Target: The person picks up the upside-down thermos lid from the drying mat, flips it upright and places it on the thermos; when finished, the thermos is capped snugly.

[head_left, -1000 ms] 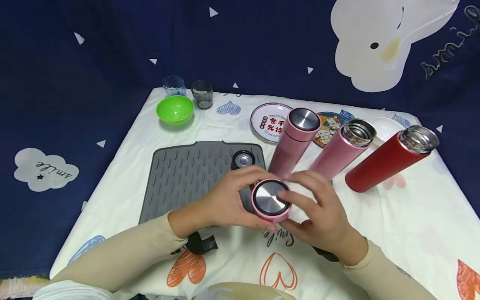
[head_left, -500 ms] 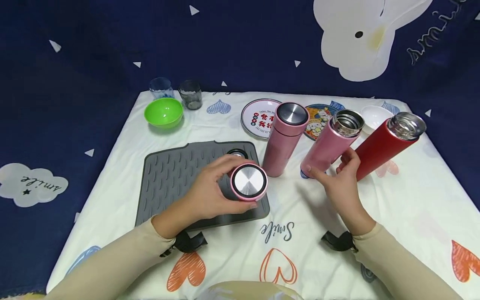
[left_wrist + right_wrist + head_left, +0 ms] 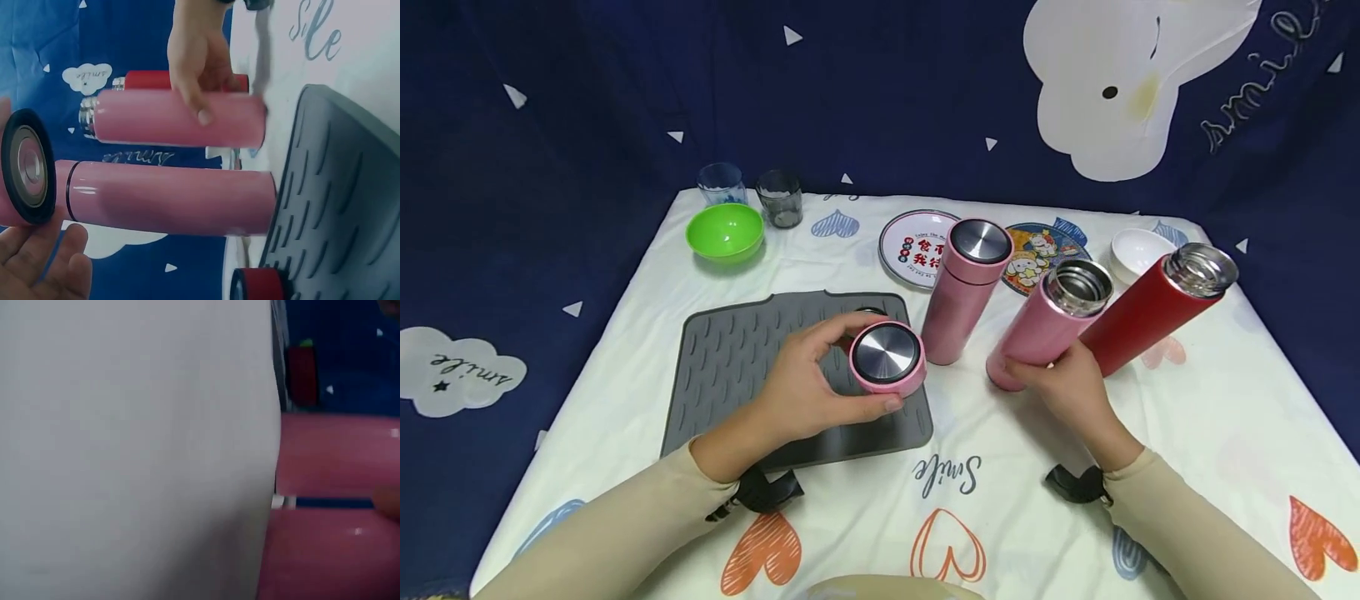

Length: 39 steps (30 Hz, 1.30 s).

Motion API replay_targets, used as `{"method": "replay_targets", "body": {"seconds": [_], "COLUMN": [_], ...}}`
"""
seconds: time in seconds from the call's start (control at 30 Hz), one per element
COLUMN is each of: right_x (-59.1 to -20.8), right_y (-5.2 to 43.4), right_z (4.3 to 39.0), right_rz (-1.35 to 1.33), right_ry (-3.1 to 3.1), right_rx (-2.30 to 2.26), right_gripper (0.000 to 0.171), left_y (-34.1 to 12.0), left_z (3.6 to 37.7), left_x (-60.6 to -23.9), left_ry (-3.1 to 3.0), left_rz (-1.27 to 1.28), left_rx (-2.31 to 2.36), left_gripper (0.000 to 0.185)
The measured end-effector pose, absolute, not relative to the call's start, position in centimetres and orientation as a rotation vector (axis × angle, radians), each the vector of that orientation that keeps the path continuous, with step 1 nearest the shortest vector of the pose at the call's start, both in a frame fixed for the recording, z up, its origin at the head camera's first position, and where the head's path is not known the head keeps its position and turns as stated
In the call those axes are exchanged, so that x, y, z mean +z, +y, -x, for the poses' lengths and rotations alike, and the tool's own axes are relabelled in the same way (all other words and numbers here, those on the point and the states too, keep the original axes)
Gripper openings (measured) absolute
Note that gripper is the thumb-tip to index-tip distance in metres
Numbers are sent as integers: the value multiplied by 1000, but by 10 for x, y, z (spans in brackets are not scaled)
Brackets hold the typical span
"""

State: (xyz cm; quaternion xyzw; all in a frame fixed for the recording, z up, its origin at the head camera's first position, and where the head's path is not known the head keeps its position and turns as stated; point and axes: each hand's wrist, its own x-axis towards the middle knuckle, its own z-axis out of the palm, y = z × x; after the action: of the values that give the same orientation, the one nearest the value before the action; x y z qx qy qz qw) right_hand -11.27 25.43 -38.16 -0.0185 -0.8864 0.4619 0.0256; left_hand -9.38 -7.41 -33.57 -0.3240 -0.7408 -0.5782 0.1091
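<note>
**Two hands, one lid, one open flask**

Two hands are working over the heart-printed cloth (image 3: pixel 1187 433). Nearest, the left hand (image 3: pixel 805 392) is holding the pink lid (image 3: pixel 887 358) above the front right corner of the grey ribbed mat (image 3: pixel 737 367), fingers curled round its rim and thumb under it, steel face turned up; the grip by the rim is leaving the threaded underside free, as the left wrist view is showing. The right hand (image 3: pixel 1067 387) is wrapping its fingers round the lower body of the open pink flask (image 3: pixel 1052 321), probably steadying the flask, whose steel mouth is standing uncovered. Just left of it the capped pink flask (image 3: pixel 958 292) is standing at the mat's edge, and just right, behind the right hand, the red flask (image 3: pixel 1150 312) is also standing open. A small red cap (image 3: pixel 259 286) is lying on the mat behind the pink lid. Further back, two printed plates (image 3: pixel 910 250) and a white bowl (image 3: pixel 1138 250) are sitting behind the flasks, while a green bowl (image 3: pixel 725 231) and two small glasses (image 3: pixel 778 197) are occupying the far left corner. Behind everything, a dark blue curtain (image 3: pixel 587 108) with white cloud shapes is hanging.
</note>
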Motion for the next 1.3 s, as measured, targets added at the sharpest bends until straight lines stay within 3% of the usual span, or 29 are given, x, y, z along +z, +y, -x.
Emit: {"method": "replay_targets", "body": {"seconds": [0.3,0.47,0.6,0.73,1.0,1.23,1.3], "right_x": [-389,-378,-362,-355,-380,-391,-391], "right_y": [240,229,221,217,227,232,231], "right_z": [67,59,53,52,62,64,64], "right_rz": [-384,-449,-427,-448,-531,-526,-542], "right_ry": [-2764,-2735,-2744,-2735,-2709,-2748,-2713], "right_rx": [1501,1651,1646,1646,1605,1593,1651], "right_gripper": [61,69,62,55,63,40,41], "left_y": [-52,-17,9,24,31,31,35], "left_z": [97,104,106,108,110,114,113], "left_x": [-299,-276,-268,-265,-274,-286,-288], "left_ry": [-2170,-2120,-2160,-2292,-2464,-2363,-2332], "left_rz": [1006,1108,1130,1090,1120,1299,1298], "left_rx": [-1647,-1603,-1472,-1325,-1249,-1536,-1532], "left_gripper": [71,71,72,74,77,84,84]}}
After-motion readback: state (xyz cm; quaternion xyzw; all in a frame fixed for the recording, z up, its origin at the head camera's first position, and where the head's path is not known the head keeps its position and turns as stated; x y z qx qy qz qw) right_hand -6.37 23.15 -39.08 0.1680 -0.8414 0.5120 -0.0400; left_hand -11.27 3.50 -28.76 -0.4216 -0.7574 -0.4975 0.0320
